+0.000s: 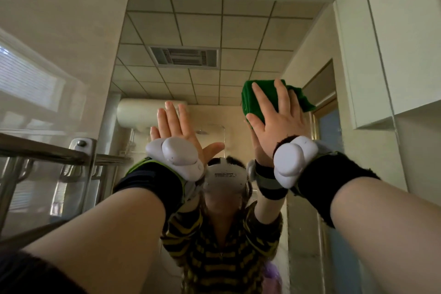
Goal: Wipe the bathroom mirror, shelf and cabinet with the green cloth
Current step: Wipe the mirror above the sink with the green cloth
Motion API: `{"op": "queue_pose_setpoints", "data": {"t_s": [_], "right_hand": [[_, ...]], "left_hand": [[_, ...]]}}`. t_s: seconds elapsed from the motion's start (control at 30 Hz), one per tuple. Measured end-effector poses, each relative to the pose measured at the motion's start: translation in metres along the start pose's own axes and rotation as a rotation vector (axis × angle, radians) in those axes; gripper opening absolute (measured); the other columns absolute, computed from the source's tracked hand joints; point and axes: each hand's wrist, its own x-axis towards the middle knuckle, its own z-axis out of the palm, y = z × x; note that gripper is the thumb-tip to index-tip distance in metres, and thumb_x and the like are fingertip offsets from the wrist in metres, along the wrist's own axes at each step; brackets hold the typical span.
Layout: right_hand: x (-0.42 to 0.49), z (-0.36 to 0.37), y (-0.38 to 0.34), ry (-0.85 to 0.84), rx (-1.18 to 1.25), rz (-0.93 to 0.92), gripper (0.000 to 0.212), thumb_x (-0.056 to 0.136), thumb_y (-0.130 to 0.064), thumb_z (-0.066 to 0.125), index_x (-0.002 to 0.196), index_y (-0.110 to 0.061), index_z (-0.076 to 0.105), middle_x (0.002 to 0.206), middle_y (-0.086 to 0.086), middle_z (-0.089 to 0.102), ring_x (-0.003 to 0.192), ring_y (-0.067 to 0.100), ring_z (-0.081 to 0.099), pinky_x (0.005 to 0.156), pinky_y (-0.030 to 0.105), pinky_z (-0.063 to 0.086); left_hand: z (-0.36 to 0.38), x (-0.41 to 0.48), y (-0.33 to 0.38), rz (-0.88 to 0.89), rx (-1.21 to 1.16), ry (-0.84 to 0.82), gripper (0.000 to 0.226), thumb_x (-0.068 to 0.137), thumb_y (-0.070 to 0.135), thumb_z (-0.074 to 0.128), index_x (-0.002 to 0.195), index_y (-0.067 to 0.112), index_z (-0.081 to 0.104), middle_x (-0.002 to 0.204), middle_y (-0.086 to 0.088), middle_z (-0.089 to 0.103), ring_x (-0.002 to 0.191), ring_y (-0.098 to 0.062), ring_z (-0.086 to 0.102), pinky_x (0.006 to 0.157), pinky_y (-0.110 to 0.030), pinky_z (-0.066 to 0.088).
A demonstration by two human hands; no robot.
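The bathroom mirror [191,19] fills the middle of the view and reflects the ceiling and the person. My right hand [276,119] is raised high and presses the folded green cloth [250,100] flat against the glass, fingers straight and spread over it. One corner of the cloth sticks out to the right past the fingers. My left hand [177,124] lies flat on the mirror, lower and to the left, fingers straight, holding nothing. The white cabinet [393,43] hangs at the right of the mirror. A metal-framed shelf [47,150] juts out at the left.
Both wrists wear white tracker pods on dark bands. The shelf's metal rails and bracket [81,145] sit close beside my left forearm. The cabinet's lower edge [377,124] lies just right of my right hand.
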Motion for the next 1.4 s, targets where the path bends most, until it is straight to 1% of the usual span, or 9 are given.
{"op": "queue_pose_setpoints", "data": {"t_s": [0.17,0.43,0.63,0.83,1.03,1.1,1.2,1.3,1.4], "right_hand": [[-0.016,-0.002,0.007,-0.058,0.025,-0.033,0.061,0.090,-0.054,0.037,0.140,-0.053,0.002,0.152,-0.014,-0.010,0.140,0.023,-0.002,0.114,0.039,0.004],[0.002,0.003,0.019,-0.080,0.047,-0.084,0.060,0.088,-0.058,0.037,0.138,-0.056,0.003,0.152,-0.014,-0.004,0.140,0.026,0.001,0.113,0.042,0.007],[0.025,-0.001,0.027,-0.102,0.024,-0.081,0.061,0.087,-0.058,0.039,0.138,-0.055,0.005,0.153,-0.011,-0.002,0.140,0.029,0.002,0.113,0.043,0.009],[0.042,-0.002,0.037,-0.092,0.019,-0.091,0.060,0.087,-0.058,0.040,0.139,-0.053,0.008,0.153,-0.009,-0.001,0.140,0.032,0.004,0.113,0.044,0.011],[0.058,-0.001,0.048,-0.013,0.020,-0.068,0.060,0.087,-0.058,0.039,0.139,-0.052,0.011,0.154,-0.005,0.005,0.139,0.033,0.009,0.112,0.045,0.013],[0.059,0.001,0.049,0.011,0.024,-0.065,0.059,0.087,-0.058,0.039,0.139,-0.051,0.011,0.154,-0.004,0.006,0.139,0.034,0.010,0.112,0.045,0.012],[0.054,0.002,0.045,0.056,0.037,-0.053,0.059,0.088,-0.056,0.040,0.140,-0.049,0.014,0.154,-0.003,0.007,0.139,0.034,0.011,0.112,0.045,0.012],[0.048,0.003,0.042,0.063,0.050,-0.038,0.059,0.088,-0.055,0.040,0.141,-0.049,0.014,0.154,-0.003,0.005,0.139,0.033,0.010,0.112,0.045,0.011],[0.040,0.004,0.040,0.056,0.060,-0.026,0.060,0.088,-0.056,0.039,0.141,-0.050,0.011,0.154,-0.004,0.002,0.139,0.032,0.007,0.113,0.045,0.010]], "left_hand": [[-0.001,-0.001,0.002,-0.012,0.056,-0.065,0.125,0.059,0.073,0.060,0.149,0.008,0.004,0.157,-0.013,-0.001,0.144,-0.030,-0.003,0.112,-0.043,-0.005],[-0.026,-0.009,0.031,0.073,0.063,-0.186,0.109,0.080,0.071,0.044,0.145,0.015,-0.023,0.152,-0.007,-0.029,0.139,-0.021,-0.027,0.110,-0.034,-0.016],[-0.020,-0.017,0.087,0.072,-0.016,-0.280,0.115,0.074,0.076,0.045,0.146,0.012,-0.019,0.153,-0.007,-0.027,0.141,-0.021,-0.024,0.112,-0.033,-0.014],[0.000,-0.014,0.114,-0.015,0.055,-0.258,0.086,0.096,0.051,0.038,0.145,0.011,-0.019,0.154,-0.006,-0.025,0.141,-0.022,-0.021,0.116,-0.034,-0.008],[0.001,-0.017,0.113,0.028,0.039,-0.287,0.122,0.070,0.079,0.045,0.145,0.008,-0.020,0.152,-0.012,-0.026,0.141,-0.027,-0.022,0.113,-0.036,-0.012],[0.000,-0.018,0.115,0.007,0.017,-0.257,0.119,0.069,0.082,0.035,0.145,0.008,-0.018,0.152,-0.012,-0.025,0.141,-0.028,-0.021,0.113,-0.036,-0.013],[-0.001,-0.018,0.119,-0.029,0.040,-0.252,0.117,0.055,0.081,-0.001,0.145,0.009,-0.019,0.151,-0.013,-0.028,0.140,-0.028,-0.023,0.112,-0.034,-0.015],[0.006,-0.016,0.118,-0.063,0.045,-0.216,0.075,0.097,0.054,0.023,0.146,0.013,-0.017,0.151,-0.008,-0.026,0.140,-0.025,-0.023,0.112,-0.033,-0.016],[0.016,-0.016,0.118,-0.070,0.026,-0.158,0.072,0.100,0.043,0.032,0.146,0.015,-0.016,0.152,-0.005,-0.024,0.140,-0.023,-0.023,0.110,-0.031,-0.018]]}}
